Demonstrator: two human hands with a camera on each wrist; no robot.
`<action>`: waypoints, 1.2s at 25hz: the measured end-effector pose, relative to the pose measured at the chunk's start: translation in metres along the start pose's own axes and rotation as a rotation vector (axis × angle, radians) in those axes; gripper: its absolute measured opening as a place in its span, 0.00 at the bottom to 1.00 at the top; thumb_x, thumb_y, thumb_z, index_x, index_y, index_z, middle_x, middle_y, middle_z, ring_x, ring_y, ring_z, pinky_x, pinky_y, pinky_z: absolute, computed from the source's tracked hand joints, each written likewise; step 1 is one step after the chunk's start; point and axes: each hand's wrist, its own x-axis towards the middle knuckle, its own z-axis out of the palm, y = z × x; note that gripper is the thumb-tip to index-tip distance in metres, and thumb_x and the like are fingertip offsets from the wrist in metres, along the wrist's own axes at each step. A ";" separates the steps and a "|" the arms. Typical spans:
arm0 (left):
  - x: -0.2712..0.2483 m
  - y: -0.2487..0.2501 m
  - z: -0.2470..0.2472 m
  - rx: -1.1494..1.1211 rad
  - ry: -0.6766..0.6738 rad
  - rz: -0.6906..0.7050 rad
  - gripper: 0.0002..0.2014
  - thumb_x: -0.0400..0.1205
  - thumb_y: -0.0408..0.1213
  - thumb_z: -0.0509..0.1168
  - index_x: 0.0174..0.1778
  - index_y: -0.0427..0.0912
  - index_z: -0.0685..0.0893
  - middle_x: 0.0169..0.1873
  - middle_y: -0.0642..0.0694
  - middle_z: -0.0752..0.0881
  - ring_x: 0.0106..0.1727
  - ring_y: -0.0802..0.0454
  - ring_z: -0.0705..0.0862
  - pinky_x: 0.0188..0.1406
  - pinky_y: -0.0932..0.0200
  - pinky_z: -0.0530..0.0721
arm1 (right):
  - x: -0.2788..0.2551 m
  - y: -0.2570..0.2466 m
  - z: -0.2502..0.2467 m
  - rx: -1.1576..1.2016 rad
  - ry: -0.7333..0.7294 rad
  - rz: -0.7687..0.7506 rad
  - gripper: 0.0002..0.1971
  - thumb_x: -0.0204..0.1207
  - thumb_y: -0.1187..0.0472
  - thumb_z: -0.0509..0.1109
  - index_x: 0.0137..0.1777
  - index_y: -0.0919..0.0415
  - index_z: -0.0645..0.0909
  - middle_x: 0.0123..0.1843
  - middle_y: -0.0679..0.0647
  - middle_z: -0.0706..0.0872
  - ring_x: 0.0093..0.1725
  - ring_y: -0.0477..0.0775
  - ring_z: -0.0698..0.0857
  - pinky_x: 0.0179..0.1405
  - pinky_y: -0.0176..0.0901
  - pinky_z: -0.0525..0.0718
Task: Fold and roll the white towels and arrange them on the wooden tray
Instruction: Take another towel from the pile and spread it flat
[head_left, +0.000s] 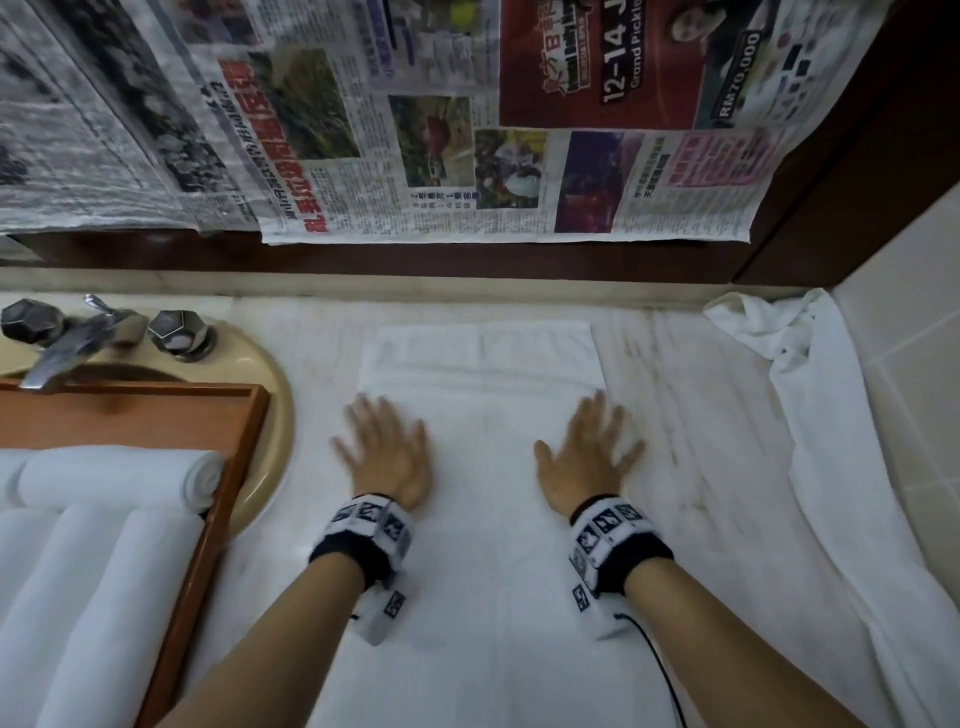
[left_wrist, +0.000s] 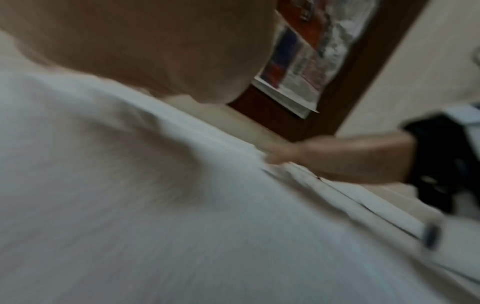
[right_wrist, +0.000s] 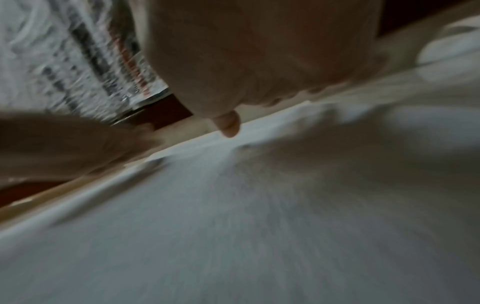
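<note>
On the pale marble counter (head_left: 675, 364), a long white folded towel (head_left: 483, 364) lies flat, running from the back ledge toward the person. Both hands rest on it palm down with fingers spread and straight: the left hand (head_left: 387, 457) near its left edge, the right hand (head_left: 589, 457) near its right edge, well apart from each other and gripping nothing (their outlines are smeared in the head view, and both wrist views are too blurred to add much). To the left, the brown wooden tray (head_left: 228, 467) sits partly over the beige round sink (head_left: 270, 415) and holds at least 4 rolled white towels (head_left: 119, 478), 1 lying crosswise above the others. A crumpled white loose towel (head_left: 810, 395) lies against the tiled right wall.

The step in hand looks like smoothing the folded strip before rolling. Next, I judge, the hands must take 1 short end and roll it tightly and evenly, keeping both side edges aligned, then carry the roll to the tray.
</note>
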 end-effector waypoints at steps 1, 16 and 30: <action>0.006 0.024 0.003 0.008 -0.069 0.188 0.30 0.89 0.53 0.37 0.85 0.47 0.37 0.83 0.48 0.31 0.83 0.49 0.30 0.80 0.40 0.31 | 0.009 -0.017 -0.002 -0.026 0.007 -0.184 0.37 0.86 0.44 0.48 0.84 0.56 0.30 0.84 0.50 0.26 0.83 0.56 0.28 0.78 0.70 0.31; 0.076 0.089 0.003 0.000 -0.217 0.377 0.26 0.89 0.52 0.32 0.85 0.57 0.41 0.84 0.57 0.35 0.83 0.54 0.31 0.81 0.44 0.29 | 0.089 -0.043 -0.022 -0.071 -0.107 -0.450 0.32 0.87 0.45 0.46 0.85 0.46 0.35 0.84 0.42 0.29 0.84 0.49 0.31 0.79 0.67 0.32; 0.107 0.084 -0.006 0.171 -0.217 0.376 0.25 0.87 0.60 0.32 0.82 0.69 0.39 0.81 0.59 0.29 0.81 0.54 0.25 0.78 0.43 0.24 | 0.131 -0.027 -0.034 -0.084 -0.076 -0.327 0.35 0.83 0.34 0.47 0.84 0.38 0.35 0.83 0.40 0.27 0.82 0.47 0.27 0.76 0.68 0.27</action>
